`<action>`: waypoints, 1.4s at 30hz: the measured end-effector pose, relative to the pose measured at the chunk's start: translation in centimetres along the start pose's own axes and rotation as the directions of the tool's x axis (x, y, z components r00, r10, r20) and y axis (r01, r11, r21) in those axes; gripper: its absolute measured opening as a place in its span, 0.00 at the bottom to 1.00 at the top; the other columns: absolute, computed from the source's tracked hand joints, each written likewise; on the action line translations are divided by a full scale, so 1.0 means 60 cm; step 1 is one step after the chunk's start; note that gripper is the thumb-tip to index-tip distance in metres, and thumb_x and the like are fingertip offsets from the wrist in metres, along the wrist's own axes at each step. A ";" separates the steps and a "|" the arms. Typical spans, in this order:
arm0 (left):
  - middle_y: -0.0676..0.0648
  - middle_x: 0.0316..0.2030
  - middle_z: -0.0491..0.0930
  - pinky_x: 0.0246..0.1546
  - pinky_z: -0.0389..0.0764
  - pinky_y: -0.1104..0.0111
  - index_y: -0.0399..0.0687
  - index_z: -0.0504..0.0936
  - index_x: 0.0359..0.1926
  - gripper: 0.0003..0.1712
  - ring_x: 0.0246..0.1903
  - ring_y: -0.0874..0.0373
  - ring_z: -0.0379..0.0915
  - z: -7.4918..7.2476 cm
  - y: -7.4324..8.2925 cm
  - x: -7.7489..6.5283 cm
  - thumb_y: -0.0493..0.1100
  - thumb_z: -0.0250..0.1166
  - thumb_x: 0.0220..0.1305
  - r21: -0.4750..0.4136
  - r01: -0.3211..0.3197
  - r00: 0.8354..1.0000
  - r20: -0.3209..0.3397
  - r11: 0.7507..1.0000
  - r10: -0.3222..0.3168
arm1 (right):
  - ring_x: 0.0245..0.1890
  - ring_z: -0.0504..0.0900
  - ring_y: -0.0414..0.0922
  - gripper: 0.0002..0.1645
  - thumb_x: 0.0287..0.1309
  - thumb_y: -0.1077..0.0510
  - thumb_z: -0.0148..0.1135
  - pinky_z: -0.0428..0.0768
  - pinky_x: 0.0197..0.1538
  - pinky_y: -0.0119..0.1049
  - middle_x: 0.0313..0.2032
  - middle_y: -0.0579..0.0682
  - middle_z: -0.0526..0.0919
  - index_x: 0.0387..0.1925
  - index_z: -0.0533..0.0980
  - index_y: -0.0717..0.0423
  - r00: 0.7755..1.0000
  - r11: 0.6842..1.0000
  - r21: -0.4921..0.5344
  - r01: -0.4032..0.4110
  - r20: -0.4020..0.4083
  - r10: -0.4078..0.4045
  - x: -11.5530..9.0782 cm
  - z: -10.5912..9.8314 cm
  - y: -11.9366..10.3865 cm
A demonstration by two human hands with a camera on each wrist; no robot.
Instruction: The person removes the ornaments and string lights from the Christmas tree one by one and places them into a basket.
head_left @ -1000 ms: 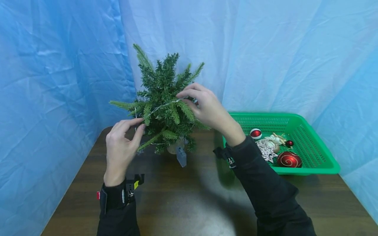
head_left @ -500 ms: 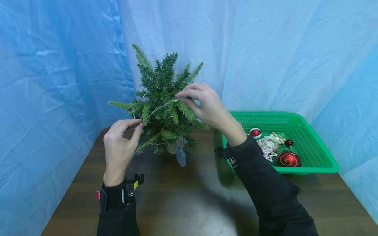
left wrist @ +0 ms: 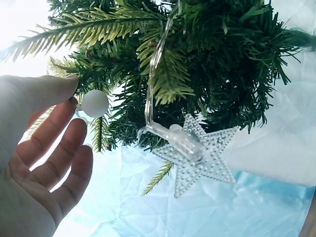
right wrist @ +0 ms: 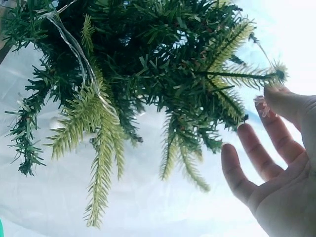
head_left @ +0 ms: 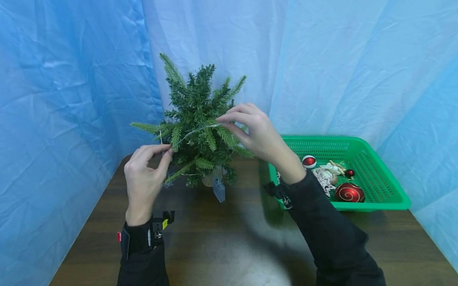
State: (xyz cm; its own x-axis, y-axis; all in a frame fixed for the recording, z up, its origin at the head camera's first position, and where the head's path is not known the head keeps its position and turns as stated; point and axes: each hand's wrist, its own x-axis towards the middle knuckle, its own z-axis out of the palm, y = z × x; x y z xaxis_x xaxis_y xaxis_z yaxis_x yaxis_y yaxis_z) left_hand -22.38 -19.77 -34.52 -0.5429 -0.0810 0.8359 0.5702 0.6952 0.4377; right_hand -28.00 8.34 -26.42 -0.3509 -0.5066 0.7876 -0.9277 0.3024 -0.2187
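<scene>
A small artificial Christmas tree (head_left: pixel 198 105) stands on the table, with a clear-wired string light (head_left: pixel 196 130) running across its front. My left hand (head_left: pixel 143 174) pinches the wire at the tree's left side. Beside its fingertips in the left wrist view is a white ball light (left wrist: pixel 95 103), and a clear star light (left wrist: pixel 215 155) dangles nearby. On the other side, my right hand (head_left: pixel 255 129) pinches the wire between thumb and index finger, its other fingers loosely bent. Between the two hands the wire arcs over the branches. A translucent box (head_left: pixel 219 190) hangs by the tree's base.
To the right sits a green plastic basket (head_left: pixel 384 174) with a large red bauble (head_left: pixel 350 193), a red-and-white ball (head_left: pixel 309 161), a silvery star ornament (head_left: pixel 325 179) and a small dark red ball (head_left: pixel 349 173). Blue cloth (head_left: pixel 332 71) surrounds the wooden table (head_left: pixel 214 242).
My right hand has shifted slightly right and down with the wire, which now bows more between the hands. The left hand has drifted a little to the left.
</scene>
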 end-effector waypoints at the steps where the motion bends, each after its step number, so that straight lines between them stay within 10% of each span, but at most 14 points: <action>1: 0.43 0.39 0.87 0.43 0.75 0.61 0.40 0.90 0.43 0.07 0.40 0.51 0.80 0.001 0.000 0.000 0.38 0.70 0.66 -0.005 0.000 1.000 -0.007 1.000 0.000 | 0.46 0.78 0.47 0.11 0.63 0.66 0.68 0.76 0.49 0.40 0.43 0.51 0.85 0.47 0.86 0.59 1.000 1.000 0.000 0.008 -0.002 -0.008 -0.001 -0.001 -0.001; 42: 0.39 0.38 0.87 0.46 0.74 0.73 0.35 0.89 0.41 0.07 0.39 0.49 0.81 -0.022 0.050 0.008 0.30 0.73 0.60 -0.060 -0.046 0.992 -0.121 0.997 0.039 | 0.45 0.83 0.45 0.16 0.59 0.70 0.70 0.80 0.46 0.33 0.43 0.53 0.86 0.49 0.84 0.63 0.992 0.998 0.049 0.035 -0.123 -0.028 -0.067 -0.001 -0.060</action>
State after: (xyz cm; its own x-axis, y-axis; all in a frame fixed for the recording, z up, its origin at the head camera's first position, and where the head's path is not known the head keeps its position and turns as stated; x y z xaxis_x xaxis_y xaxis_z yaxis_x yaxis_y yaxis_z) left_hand -20.10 -18.69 -32.39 -0.4416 -0.1402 0.8862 0.6304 0.6543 0.4177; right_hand -23.22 9.32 -28.76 -0.3059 -0.4114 0.8586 -0.9444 0.2451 -0.2191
